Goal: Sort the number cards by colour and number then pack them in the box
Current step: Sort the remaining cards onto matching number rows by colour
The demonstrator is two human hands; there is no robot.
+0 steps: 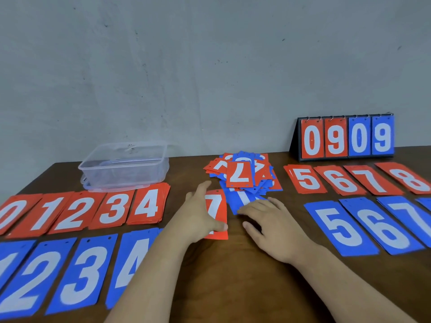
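Two hands of mine lie near the middle of the dark brown wooden table (233, 271). My left hand (200, 213) has its fingers stretched out straight and presses flat on a red plastic card with a white 7 (215, 206). That card lies alone on the wood just in front of the heap, and the hand grips nothing.

My right hand (263, 220) rests palm down with its fingers loosely spread. Its fingertips touch the near edge of a blue plastic card (242, 201) that sticks out from under the heap; I cannot read its number. This hand holds nothing either.

The heap of mixed red and blue number cards (242, 176) sits just beyond both hands, with a red 7 on top.

To my left the sorted stacks run in two rows: the red stacks 0 to 4 (81, 210) behind and the blue stacks 1 to 4 (58, 276) in front. My left forearm covers part of the blue 4. To my right lie the red stacks 5 to 8 (349, 180) behind and the blue stacks 5 to 7 (373, 224) in front.

The clear plastic box (123, 166) stands at the back left, just behind the red 3 and 4. A black flip scoreboard showing 0909 (345, 138) stands at the back right against the grey wall (210, 66).
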